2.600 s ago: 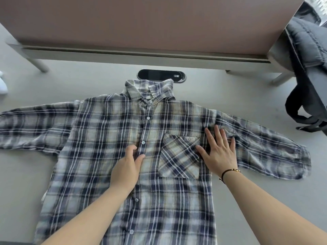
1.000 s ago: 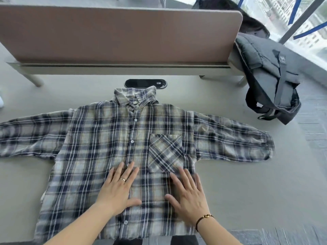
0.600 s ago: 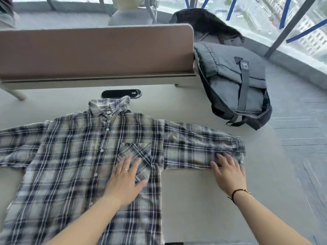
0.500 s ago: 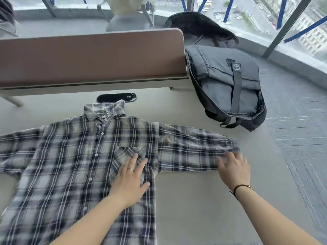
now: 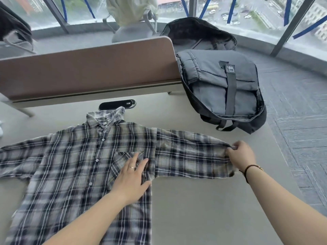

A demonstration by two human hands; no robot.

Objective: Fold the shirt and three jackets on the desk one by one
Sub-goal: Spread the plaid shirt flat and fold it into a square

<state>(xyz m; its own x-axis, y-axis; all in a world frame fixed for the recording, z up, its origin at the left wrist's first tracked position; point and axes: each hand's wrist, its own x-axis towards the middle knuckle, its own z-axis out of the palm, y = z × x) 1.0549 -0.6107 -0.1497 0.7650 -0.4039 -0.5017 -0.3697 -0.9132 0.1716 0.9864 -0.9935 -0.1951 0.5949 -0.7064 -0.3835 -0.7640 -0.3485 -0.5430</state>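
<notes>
Table (image 5: 203,206): pale beige top, fills most of my view; a brown divider panel (image 5: 88,68) stands along its far edge.
Shirt (image 5: 74,165): plaid, blue, white and tan. Lies flat and face up on the table, buttoned, collar toward the panel, both sleeves spread out sideways. Lower hem runs out of view at the bottom.
Backpack (image 5: 223,87): grey with a dark strap, lying on the far right corner of the table, well apart from the shirt.
Left hand (image 5: 131,177): I see it flat on the shirt front, fingers straight and spread over the chest pocket (image 5: 122,162), pressing the cloth down. Grip: wide, holding nothing. Ring on one finger.
Right hand (image 5: 241,155): at the end of the right sleeve (image 5: 191,156). Grip: narrow, fingers curled and pinching the cuff edge. Bracelet on the wrist.
Cable port (image 5: 117,104): black oval set in the table, just beyond the collar.
</notes>
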